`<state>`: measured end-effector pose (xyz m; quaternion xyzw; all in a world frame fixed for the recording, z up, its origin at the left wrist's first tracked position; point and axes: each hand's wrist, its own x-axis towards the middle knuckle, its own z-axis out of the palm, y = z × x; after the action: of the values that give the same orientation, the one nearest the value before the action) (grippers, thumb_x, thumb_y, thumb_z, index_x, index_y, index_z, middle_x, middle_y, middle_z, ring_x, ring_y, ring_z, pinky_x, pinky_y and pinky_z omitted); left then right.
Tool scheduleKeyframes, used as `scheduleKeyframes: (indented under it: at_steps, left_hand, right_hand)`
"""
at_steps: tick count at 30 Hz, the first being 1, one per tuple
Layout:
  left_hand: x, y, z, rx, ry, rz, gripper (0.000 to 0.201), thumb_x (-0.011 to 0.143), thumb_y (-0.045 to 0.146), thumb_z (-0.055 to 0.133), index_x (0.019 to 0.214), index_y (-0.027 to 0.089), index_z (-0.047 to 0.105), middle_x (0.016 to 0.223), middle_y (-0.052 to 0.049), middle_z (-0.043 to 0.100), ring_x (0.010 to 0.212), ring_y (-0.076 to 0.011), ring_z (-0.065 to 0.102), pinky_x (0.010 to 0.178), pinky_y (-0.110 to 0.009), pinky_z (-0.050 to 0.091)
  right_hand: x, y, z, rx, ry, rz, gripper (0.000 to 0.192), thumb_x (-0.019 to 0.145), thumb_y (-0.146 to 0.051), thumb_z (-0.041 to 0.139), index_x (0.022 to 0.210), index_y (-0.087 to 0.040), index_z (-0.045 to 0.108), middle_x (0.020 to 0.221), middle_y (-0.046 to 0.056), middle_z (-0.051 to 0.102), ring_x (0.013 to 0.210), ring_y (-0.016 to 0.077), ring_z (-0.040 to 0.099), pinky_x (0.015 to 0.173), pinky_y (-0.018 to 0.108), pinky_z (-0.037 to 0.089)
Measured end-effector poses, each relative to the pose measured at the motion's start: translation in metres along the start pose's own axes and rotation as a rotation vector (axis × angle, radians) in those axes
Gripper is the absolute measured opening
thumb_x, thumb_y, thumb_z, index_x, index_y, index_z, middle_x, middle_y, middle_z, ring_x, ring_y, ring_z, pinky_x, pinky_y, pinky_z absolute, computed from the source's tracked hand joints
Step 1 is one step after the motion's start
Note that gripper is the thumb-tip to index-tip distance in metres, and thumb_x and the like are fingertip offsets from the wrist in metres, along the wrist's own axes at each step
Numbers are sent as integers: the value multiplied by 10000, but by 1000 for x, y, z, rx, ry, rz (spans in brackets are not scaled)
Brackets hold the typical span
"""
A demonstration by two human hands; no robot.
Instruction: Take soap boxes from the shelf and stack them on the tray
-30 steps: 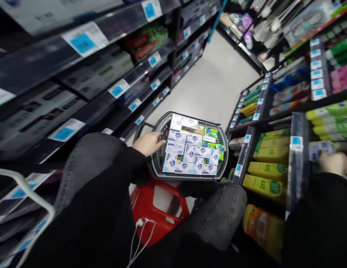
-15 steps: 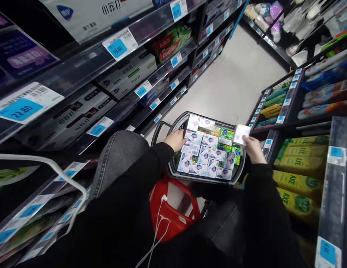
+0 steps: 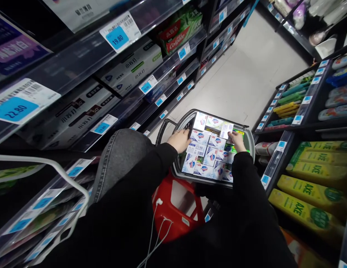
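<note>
A grey, dark-rimmed shopping basket (image 3: 252, 143) is filled with white soap boxes (image 3: 210, 156) in rows, with some green packets (image 3: 230, 147) showing at the right. Low over its far right part, my right hand (image 3: 237, 141) grips a white soap box (image 3: 226, 129) between thumb and fingers, in line with the back row. My left hand (image 3: 179, 140) lies at the left end of the rows, its fingers extended against the boxes. The basket's handle (image 3: 159, 132) stands out on the left, behind that hand.
Toothpaste shelves (image 3: 173, 59) with price tags run along the left. On the right a rack holds yellow AXE bottles (image 3: 310, 186). A red plastic stool (image 3: 176, 212) is below the basket. A white earphone cord (image 3: 153, 242) hangs in front; pale floor (image 3: 232, 70) stretches ahead.
My right hand has moved left with the soap box, from beyond the basket's right rim to the back row. My left hand stays by the left end. The view has shifted slightly.
</note>
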<state>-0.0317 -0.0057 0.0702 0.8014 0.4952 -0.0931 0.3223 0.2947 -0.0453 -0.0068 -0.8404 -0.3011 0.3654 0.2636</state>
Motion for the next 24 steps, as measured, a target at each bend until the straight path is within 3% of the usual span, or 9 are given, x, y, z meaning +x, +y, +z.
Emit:
scheduleKeyframes:
  at_steps: [3, 7, 12, 17, 24]
  left_hand:
    - [13, 0, 5, -113, 30, -37, 580, 941, 312, 434, 1453, 42, 385, 1420, -214, 483, 1285, -317, 491, 1107, -414, 349]
    - [47, 4, 10, -274, 72, -68, 550, 959, 251, 382, 1448, 0, 370, 1426, -221, 479, 1337, -272, 454, 1118, -347, 341]
    - [81, 7, 10, -319, 10, -35, 505, 963, 229, 363, 1416, 17, 434, 1369, -194, 552, 1283, -274, 513, 1079, -337, 378]
    - [90, 2, 10, -356, 15, -45, 489, 954, 241, 381, 1401, 76, 490, 1340, -146, 593, 1254, -279, 539, 1055, -351, 411]
    - [93, -1, 14, -414, 34, -57, 457, 941, 240, 413, 1353, 121, 571, 1314, -112, 618, 1224, -276, 560, 1043, -330, 420]
  right_hand:
    - [5, 3, 2, -24, 16, 54, 403, 769, -272, 623, 1124, -87, 668, 708, 34, 647, 494, 81, 490, 512, 211, 463]
    - [6, 4, 2, -133, 30, 7, 376, 796, -256, 608, 1130, -98, 680, 813, 65, 687, 523, 85, 517, 573, 233, 476]
    - [-1, -3, 3, -222, 56, -5, 338, 809, -266, 623, 1105, -122, 698, 863, 83, 705, 597, 124, 584, 680, 282, 504]
    - [-4, -4, 3, -229, 94, -65, 328, 787, -282, 629, 1060, -119, 708, 896, 97, 716, 746, 179, 635, 794, 325, 505]
    - [4, 3, 2, -285, 53, -123, 363, 784, -312, 597, 1065, -109, 705, 883, 107, 715, 760, 200, 638, 770, 327, 497]
